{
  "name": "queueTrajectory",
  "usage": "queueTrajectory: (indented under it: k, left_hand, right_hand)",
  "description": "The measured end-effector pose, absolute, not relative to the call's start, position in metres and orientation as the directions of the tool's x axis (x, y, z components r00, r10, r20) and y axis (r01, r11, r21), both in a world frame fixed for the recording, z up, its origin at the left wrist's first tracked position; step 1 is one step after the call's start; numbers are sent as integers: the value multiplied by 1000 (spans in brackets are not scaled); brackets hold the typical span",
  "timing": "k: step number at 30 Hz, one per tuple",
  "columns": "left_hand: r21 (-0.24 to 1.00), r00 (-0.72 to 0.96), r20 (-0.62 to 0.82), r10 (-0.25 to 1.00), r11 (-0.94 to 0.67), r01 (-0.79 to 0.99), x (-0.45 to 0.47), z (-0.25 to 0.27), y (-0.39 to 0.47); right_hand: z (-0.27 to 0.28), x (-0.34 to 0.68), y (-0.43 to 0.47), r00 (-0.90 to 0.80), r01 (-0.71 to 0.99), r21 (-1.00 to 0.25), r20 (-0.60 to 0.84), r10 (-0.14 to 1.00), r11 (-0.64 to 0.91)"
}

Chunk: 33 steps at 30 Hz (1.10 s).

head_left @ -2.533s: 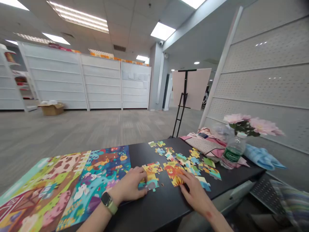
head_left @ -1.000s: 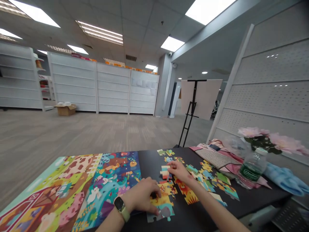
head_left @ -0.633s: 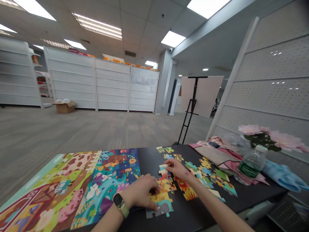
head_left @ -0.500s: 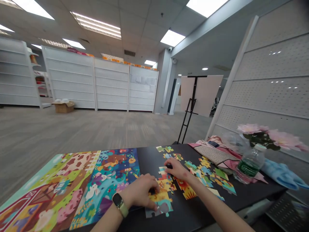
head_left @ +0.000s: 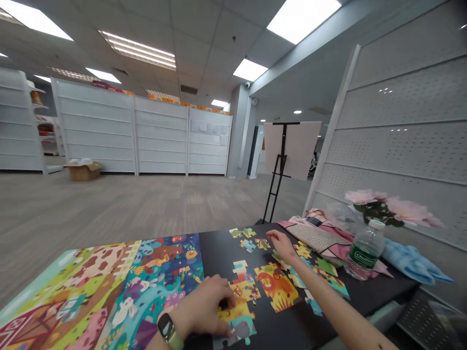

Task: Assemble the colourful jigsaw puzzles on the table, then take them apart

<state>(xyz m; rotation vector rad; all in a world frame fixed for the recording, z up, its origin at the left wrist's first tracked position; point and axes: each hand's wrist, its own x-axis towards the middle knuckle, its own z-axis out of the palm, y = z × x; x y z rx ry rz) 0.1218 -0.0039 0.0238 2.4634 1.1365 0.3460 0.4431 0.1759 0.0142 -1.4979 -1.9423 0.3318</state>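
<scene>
My left hand [head_left: 209,304] rests at the left edge of a joined strip of jigsaw pieces [head_left: 241,311], thumb and fingers apart and touching it. A watch with a pale green band [head_left: 168,328] is on that wrist. My right hand [head_left: 283,246] reaches over the far right of the table, fingers stretched leftward, with nothing visible in them. Beneath and beside it lie loose jigsaw pieces [head_left: 262,244]. A joined lion section [head_left: 276,287] lies just right of the strip, apart from it. Part of the pieces under my right hand and forearm is hidden.
Two colourful picture sheets, a farm one [head_left: 83,287] and a blue animal one [head_left: 160,277], cover the table's left. Pink patterned cloth [head_left: 310,231], a water bottle [head_left: 365,250], a blue towel [head_left: 412,260] and pink flowers [head_left: 412,209] stand at the right. An easel [head_left: 280,170] is behind.
My right hand has moved away from the top of the strip, to the far right over the loose pieces, uncovering the lion section. My left hand stays on the strip. The view has shifted slightly.
</scene>
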Motion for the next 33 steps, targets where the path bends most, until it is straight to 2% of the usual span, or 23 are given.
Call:
queueTrajectory:
  k: [8,15,20,27,33]
  left_hand:
    - [468,618,12,786,-551,691,124,25,-7]
    - [479,640,71,765,-589,651,122,25,-6]
    - [483,628,68,775,-576,659,121,27,-6]
    - [469,613,237,753,-642,607,141,14,-7]
    - [411,635,176,752,-642,647,150,3,16]
  right_hand:
    - [-7,410,170,-377,783,-421,264,888,458]
    - [-11,386,166,-349,820,-412,191,918,398]
    - [-10,379,164,-287,794,-482,242,927,371]
    - [7,399,145,-270,627,-667,298,916,402]
    - [19,436,133,-241,537,-747,309,920,391]
